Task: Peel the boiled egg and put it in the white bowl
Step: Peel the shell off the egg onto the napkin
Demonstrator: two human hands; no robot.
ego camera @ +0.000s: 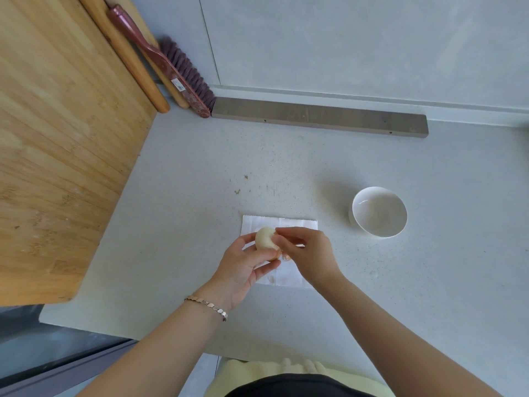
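Note:
My left hand [243, 265] holds the boiled egg [264, 238] above a white paper napkin [286, 224] on the grey counter. The top of the egg shows bare, pale white; brown shell remains low on its right side. My right hand [307, 250] pinches at the egg's right side with thumb and fingertips. A few brown shell bits [286, 257] lie on the napkin under my hands. The white bowl [379, 212] stands to the right of the napkin with nothing in it, a hand's width from my right hand.
A large wooden board [63, 133] covers the counter's left side. Wooden rolling pins [134, 64] and a maroon brush [177, 70] lean in the back corner. A grey wooden bar [320, 116] lies along the wall. Small specks [242, 184] dot the counter beyond the napkin.

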